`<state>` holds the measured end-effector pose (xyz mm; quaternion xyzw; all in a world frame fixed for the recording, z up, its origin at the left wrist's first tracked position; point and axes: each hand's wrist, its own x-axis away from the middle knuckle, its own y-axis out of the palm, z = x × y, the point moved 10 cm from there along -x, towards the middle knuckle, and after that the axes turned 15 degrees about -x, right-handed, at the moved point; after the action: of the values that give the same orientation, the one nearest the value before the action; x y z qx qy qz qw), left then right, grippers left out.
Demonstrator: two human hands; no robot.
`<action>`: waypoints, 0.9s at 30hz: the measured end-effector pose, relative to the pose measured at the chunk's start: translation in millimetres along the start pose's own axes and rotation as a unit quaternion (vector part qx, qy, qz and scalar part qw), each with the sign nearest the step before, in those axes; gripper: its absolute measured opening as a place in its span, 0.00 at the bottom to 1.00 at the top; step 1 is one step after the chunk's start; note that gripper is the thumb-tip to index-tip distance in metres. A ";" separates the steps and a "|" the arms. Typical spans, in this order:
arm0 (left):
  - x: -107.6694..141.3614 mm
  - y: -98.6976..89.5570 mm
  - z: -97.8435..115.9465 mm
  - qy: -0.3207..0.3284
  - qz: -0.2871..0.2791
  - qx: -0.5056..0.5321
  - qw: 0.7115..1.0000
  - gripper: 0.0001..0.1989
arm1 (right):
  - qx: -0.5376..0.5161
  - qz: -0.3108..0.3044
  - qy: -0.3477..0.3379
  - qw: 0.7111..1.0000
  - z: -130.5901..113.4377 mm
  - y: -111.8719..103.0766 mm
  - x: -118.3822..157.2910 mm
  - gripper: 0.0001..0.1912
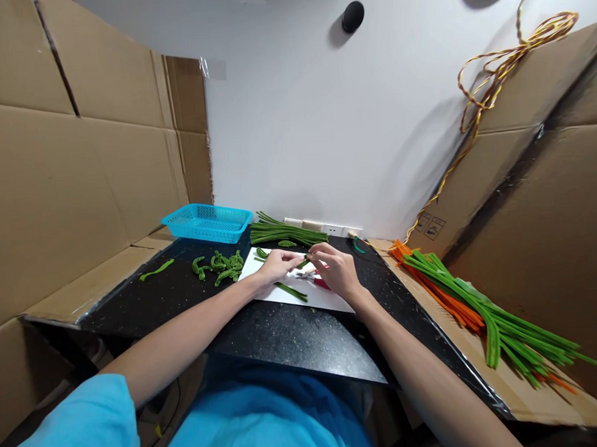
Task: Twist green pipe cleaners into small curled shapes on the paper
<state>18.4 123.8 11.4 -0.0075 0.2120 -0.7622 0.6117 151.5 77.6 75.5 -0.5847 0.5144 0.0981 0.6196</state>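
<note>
Over a white sheet [330,302], my left hand [279,265] and my right hand [337,269] meet, fingertips close together. Between them is a short green pipe cleaner [304,262], pinched from both sides; its exact shape is partly covered by my fingers. Under my right hand lie pliers [322,283] with red handles, partly hidden. A straight green pipe cleaner piece [292,291] rests on the sheet below my left hand. Left of the sheet is a pile of bent, curled green pieces [225,264]. Behind the sheet lies a bundle of long dark green pipe cleaners [283,231].
A blue perforated basket [207,233] stands at the back left of the black tabletop [284,334]. One light green strip [157,269] lies farther left. Orange stems [447,296] and bright green stems [504,319] lie on cardboard at right. Cardboard walls [77,195] flank both sides; a power strip [333,230] sits behind.
</note>
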 end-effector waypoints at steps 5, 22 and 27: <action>1.7 4.9 10.7 0.019 -0.026 0.037 0.999 0.22 | -0.067 0.058 0.034 0.996 9.8 -9.0 1.0 0.09; 13.3 27.1 24.9 0.058 -0.128 0.073 0.987 0.18 | -0.086 0.074 0.045 0.993 9.9 -14.7 0.5 0.10; 11.8 27.2 27.5 0.082 -0.132 0.066 0.986 0.19 | -0.076 0.068 0.043 0.994 8.4 -13.7 0.8 0.11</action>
<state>48.2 99.7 24.4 0.0680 0.2079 -0.8466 0.4853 166.2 80.1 81.6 -0.5979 0.5701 0.1536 0.5421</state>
